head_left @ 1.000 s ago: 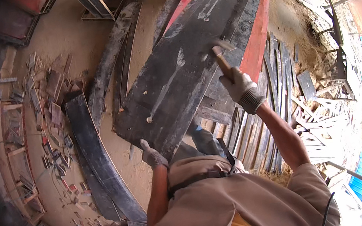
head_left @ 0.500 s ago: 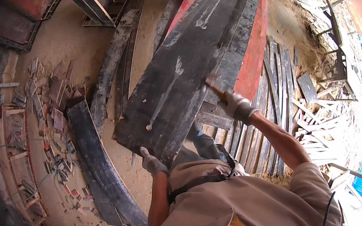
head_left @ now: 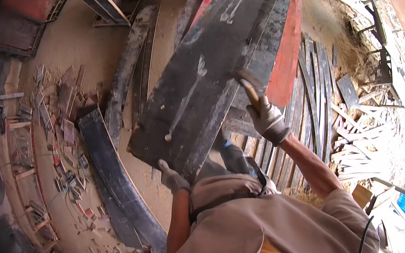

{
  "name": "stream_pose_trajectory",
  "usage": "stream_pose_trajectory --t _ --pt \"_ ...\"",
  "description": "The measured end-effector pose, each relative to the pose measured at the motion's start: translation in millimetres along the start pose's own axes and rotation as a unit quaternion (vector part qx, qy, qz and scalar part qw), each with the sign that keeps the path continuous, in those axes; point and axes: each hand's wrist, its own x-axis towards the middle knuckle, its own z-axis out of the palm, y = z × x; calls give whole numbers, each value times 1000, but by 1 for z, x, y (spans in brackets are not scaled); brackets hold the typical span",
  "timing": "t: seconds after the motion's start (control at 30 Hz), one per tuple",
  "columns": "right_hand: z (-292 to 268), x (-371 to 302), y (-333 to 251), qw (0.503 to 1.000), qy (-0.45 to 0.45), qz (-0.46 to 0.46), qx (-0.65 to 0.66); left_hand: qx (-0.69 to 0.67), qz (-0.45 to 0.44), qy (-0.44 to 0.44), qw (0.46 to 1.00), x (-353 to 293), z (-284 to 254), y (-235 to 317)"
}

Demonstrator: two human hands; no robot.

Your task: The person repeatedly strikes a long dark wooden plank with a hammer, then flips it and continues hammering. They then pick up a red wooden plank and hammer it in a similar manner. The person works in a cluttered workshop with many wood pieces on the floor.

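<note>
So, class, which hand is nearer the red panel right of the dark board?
Right. The right hand, holding a hammer, is by the near end of the red panel; the left hand is farther away, at the near end of the dark board.

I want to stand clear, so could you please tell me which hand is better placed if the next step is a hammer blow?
The right hand, I'd judge: it grips the hammer by the right edge of the dark panel, while the left hand holds the near end.
</note>
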Motion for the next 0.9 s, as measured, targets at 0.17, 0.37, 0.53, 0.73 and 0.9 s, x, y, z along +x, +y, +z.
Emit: stream_pose_trajectory --t 0.17,0.37,0.53,0.73,0.9 --pt "0 -5 -5 995 -29 -65 -63 77 -2 11 997 23 2 -2" --pt "-36 -27 -7 886 -57 96 450 -170 -58 -201 963 46 -33 36" --pt "-23 -14 2 902 -12 164 400 -174 -9 -253 952 44 -60 104" --pt "69 19 -5 943 74 162 281 -85 21 -230 969 30 -79 162" --pt "88 32 -40 915 87 140 369 -33 29 -225 973 40 -83 160"
